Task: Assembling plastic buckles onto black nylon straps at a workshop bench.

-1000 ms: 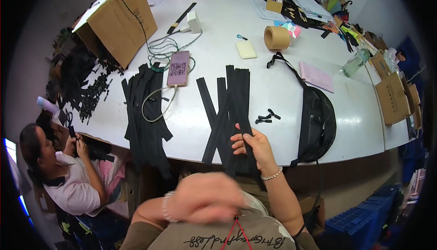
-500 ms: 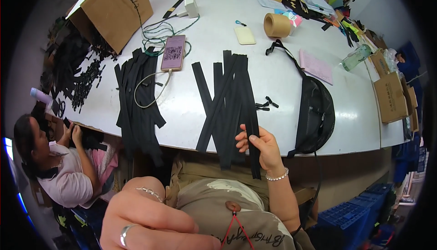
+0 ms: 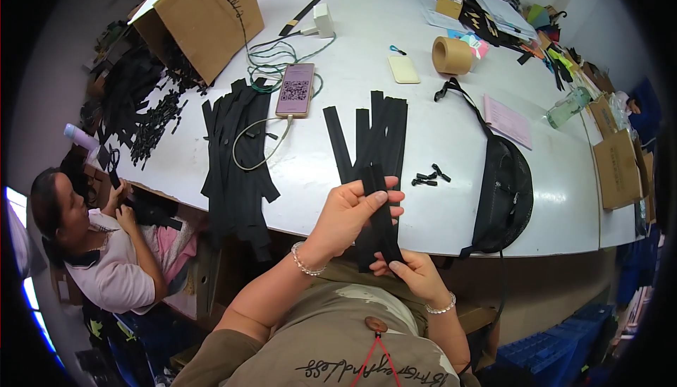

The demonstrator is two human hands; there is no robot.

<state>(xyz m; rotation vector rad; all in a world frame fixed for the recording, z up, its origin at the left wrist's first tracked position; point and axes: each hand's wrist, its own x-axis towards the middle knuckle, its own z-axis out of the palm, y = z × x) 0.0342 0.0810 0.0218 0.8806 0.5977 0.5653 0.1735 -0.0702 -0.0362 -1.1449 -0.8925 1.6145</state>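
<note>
Between my two hands is a black zipper strip point(image 3: 383, 235), held upright over the table's near edge. My left hand point(image 3: 347, 214) is closed on its upper part, thumb on top and fingertips showing past its right side. Lower down, my right hand point(image 3: 421, 275) pinches the bottom end. Behind the held strip lies a pile of similar black zipper strips point(image 3: 388, 119), partly hidden by my hands. To the right of that pile are several small black zipper pulls point(image 3: 430, 175).
A second pile of black strips point(image 3: 240, 147) lies left, beside a phone point(image 3: 295, 91) on a cable. A black waist bag point(image 3: 504, 204) rests at right. Farther back are a tape roll point(image 3: 451, 56) and a cardboard box point(image 3: 211, 20). A co-worker point(image 3: 106, 246) sits at left.
My left hand has moved from close below the camera up to the zipper strip and grips it. My right hand has shifted down to the strip's lower end. The view has shifted slightly.
</note>
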